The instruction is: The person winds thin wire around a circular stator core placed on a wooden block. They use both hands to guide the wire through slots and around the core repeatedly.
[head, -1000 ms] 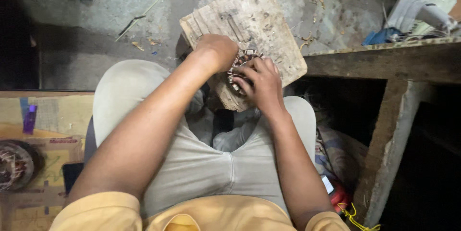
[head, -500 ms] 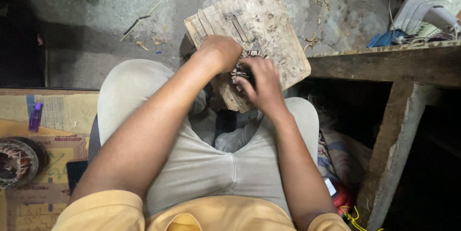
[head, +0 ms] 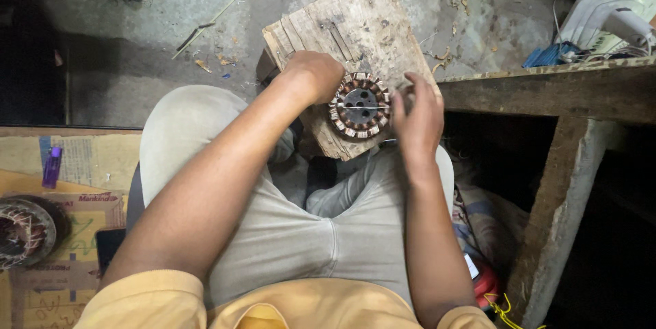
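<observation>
Two hands work at the middle of the frame. The right hand (head: 418, 114) has lifted off the round motor coil (head: 359, 105), fingers loose and holding nothing, so the coil now shows. The left hand (head: 316, 75) stays curled against its edge. The coil rests on a wooden block (head: 355, 18). Farther, upper right, a white fan (head: 608, 21); nothing blocks the hands.

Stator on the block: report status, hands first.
Left hand grips stator rim. Right hand beside it, fingers pinched. Stator flat on wooden block. Nothing covers it.
</observation>
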